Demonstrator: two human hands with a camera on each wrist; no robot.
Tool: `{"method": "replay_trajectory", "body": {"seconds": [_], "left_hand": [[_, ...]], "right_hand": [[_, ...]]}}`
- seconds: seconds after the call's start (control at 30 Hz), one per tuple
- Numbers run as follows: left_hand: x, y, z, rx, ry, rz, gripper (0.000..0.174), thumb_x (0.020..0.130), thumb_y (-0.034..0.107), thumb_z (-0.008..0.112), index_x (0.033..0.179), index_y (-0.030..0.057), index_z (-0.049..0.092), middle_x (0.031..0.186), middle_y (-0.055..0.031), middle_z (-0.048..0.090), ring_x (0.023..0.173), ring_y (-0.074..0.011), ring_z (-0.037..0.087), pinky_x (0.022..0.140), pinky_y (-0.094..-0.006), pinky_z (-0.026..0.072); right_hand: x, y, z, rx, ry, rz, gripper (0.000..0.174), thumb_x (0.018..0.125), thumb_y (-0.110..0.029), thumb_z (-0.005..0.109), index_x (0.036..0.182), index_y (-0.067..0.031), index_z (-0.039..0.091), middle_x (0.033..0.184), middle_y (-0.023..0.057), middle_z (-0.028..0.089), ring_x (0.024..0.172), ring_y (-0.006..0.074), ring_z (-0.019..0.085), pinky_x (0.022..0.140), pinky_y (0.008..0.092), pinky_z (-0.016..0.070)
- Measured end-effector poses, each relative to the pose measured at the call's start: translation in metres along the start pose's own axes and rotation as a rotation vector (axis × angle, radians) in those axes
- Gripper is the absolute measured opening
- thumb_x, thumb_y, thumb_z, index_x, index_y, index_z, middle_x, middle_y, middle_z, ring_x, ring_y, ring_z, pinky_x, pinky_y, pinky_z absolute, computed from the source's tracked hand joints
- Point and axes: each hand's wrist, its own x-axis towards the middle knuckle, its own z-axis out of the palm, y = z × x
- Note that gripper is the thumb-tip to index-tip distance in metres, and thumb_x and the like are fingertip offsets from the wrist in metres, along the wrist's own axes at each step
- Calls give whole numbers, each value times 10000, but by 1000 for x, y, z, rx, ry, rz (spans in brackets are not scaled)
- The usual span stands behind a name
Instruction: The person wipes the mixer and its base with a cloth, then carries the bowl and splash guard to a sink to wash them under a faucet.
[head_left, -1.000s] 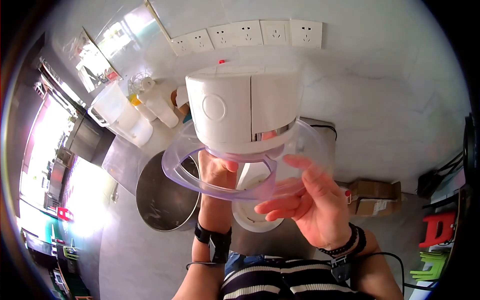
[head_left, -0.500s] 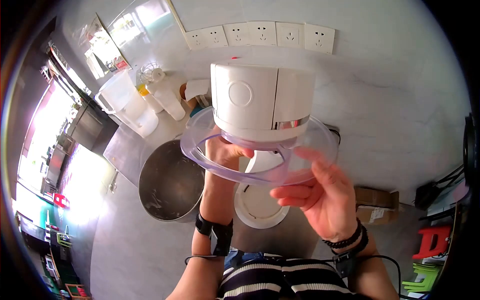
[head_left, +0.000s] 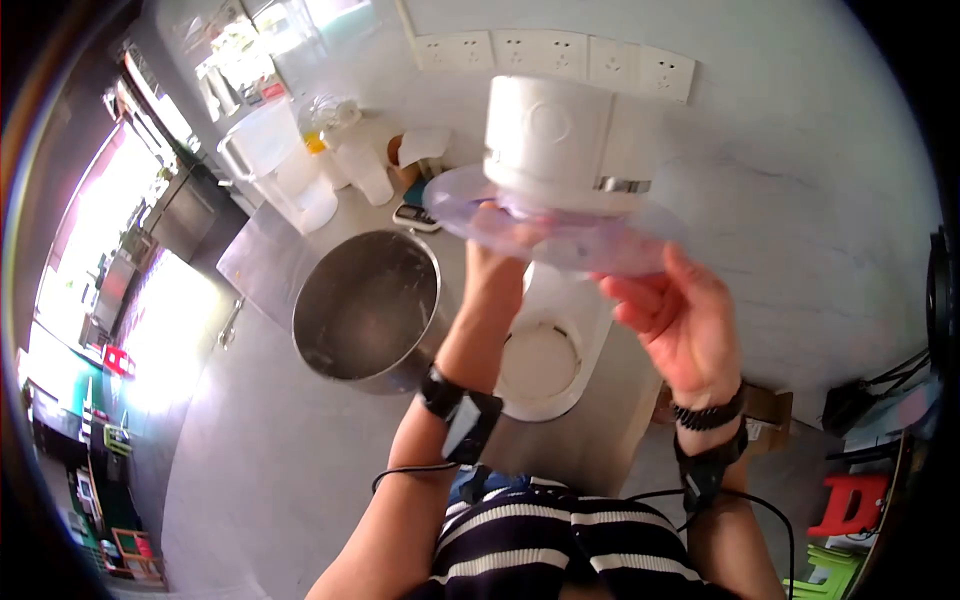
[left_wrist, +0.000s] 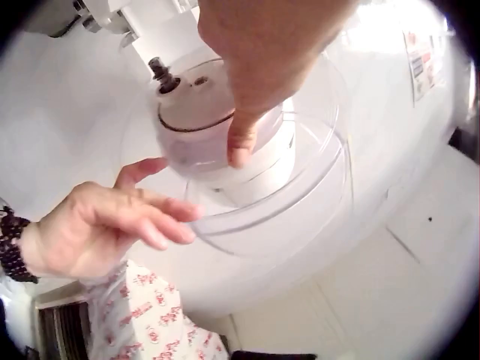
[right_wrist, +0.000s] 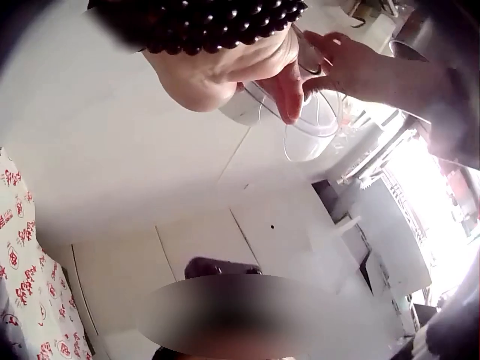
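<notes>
Clear plastic guard (head_left: 575, 247) looks light, stiff, best held by its rim (left_wrist: 259, 210); right fingers (head_left: 640, 300) spread loosely, left fingers' (left_wrist: 240, 142) grip unclear.

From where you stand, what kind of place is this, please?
Probably a kitchen or a baking workspace: there is what looks like a white mixer, a large metal bowl on the worktop, and a plastic jug.

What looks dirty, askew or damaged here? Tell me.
The mixer base has dark marks around its round recess, and the metal bowl shows pale smears inside; both may be unwashed. No spill or damage stands out.
</notes>
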Motion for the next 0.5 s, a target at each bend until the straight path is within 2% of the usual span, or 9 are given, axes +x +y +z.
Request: {"method": "replay_trajectory", "body": {"seconds": [0.07,0.13,0.2,0.27,0.3,0.43,0.5], "left_hand": [[-10,-4,18,88,164,199,533,704,203,762,1097,-6,471,1002,-68,557,921,-154,550,762,-305,470],[-15,5,26,276,236,102,508,705,179,760,1092,16,473,991,-60,547,925,-163,549,746,-310,475],[-15,5,32,274,234,147,499,662,164,779,1059,17,515,961,-81,578,916,-175,564,718,-318,474],[-19,8,40,700,298,249,492,624,166,793,1023,19,544,935,-95,601,886,-187,583,693,-318,472],[-17,7,43,778,366,475,411,575,159,794,914,25,602,845,-91,638,782,-202,613,643,-326,467],[-6,22,37,750,225,268,325,575,235,780,827,69,659,723,-46,655,678,-200,623,616,-373,466],[-1,23,35,814,217,329,361,568,266,780,849,77,658,735,-46,656,681,-201,625,607,-373,468]], "right_hand": [[3,0,-5,73,-55,-7,385,908,-234,462,1116,89,497,1000,289,583,905,292,627,711,312,556],[2,-2,-7,114,-88,15,385,908,-218,458,1105,111,492,1001,314,570,912,291,624,708,304,559],[5,-2,-13,176,-106,35,359,899,-176,462,1081,132,496,998,342,554,908,293,624,701,300,566],[7,-4,-22,228,-128,75,347,894,-159,465,1073,137,498,999,344,552,907,301,623,700,301,569],[8,-5,-21,237,-83,87,335,887,-132,466,1057,155,491,1008,350,544,899,310,623,705,301,570],[1,7,4,214,-21,-22,329,900,-82,425,1081,193,423,1083,406,461,894,317,622,734,358,573],[0,6,5,227,-18,-15,325,898,-75,424,1075,198,421,1085,407,459,893,317,622,733,355,573]]}}
